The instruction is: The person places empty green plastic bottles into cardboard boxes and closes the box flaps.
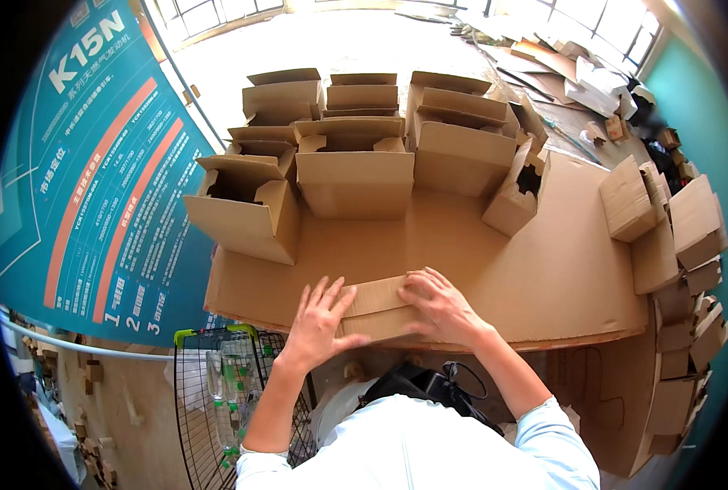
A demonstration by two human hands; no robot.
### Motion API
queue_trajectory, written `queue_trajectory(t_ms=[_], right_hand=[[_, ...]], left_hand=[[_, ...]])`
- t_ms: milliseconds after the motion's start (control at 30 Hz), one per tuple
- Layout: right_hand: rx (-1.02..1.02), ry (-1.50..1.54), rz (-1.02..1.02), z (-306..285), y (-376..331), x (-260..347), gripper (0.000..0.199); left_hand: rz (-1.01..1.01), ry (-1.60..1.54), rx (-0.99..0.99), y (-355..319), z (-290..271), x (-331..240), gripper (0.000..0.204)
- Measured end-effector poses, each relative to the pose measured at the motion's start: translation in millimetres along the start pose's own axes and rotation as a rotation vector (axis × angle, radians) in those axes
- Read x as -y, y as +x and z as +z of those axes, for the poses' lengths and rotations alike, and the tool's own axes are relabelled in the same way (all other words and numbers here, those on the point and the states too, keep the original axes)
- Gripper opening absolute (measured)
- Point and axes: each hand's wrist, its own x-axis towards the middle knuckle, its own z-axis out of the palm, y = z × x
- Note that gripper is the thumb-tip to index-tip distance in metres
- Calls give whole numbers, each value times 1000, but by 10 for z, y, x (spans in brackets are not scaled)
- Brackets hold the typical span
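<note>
A small brown cardboard box [378, 297] lies at the near edge of the work surface, with a seam running along its length. My left hand [313, 325] grips its left end, the fingers on the far side and the thumb along the near side. My right hand [445, 310] is closed round the right end, its fingertips on the top and far edge. Between my hands the middle of the box shows; its underside is hidden. Just beyond stand several cardboard boxes with open flaps, the nearest being a left box [249, 220] and a middle box [354, 184].
The surface is a large cardboard sheet [576, 269]. A narrow open box [517, 192] stands at right. More boxes [654, 220] are stacked along the right edge. A black wire basket [192, 408] with plastic bottles sits below left. A blue printed board [94, 180] stands at left.
</note>
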Motion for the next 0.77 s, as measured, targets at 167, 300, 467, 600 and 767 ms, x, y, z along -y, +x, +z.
queue_trajectory(t_ms=[167, 300, 467, 600, 767], right_hand=[[194, -195, 85, 43, -14, 91, 109], [307, -217, 150, -8, 135, 80, 108], [220, -223, 91, -38, -30, -174, 108], [164, -276, 156, -291, -49, -640, 102], [102, -296, 340, -599, -11, -1453, 100]], left_hand=[[1, -118, 10, 27, -28, -54, 108], [58, -154, -77, 25, 35, -36, 105], [92, -112, -122, 194, 55, -189, 101], [93, -46, -207, 772, 328, -301, 99], [94, 59, -238, 1927, 532, -373, 98]])
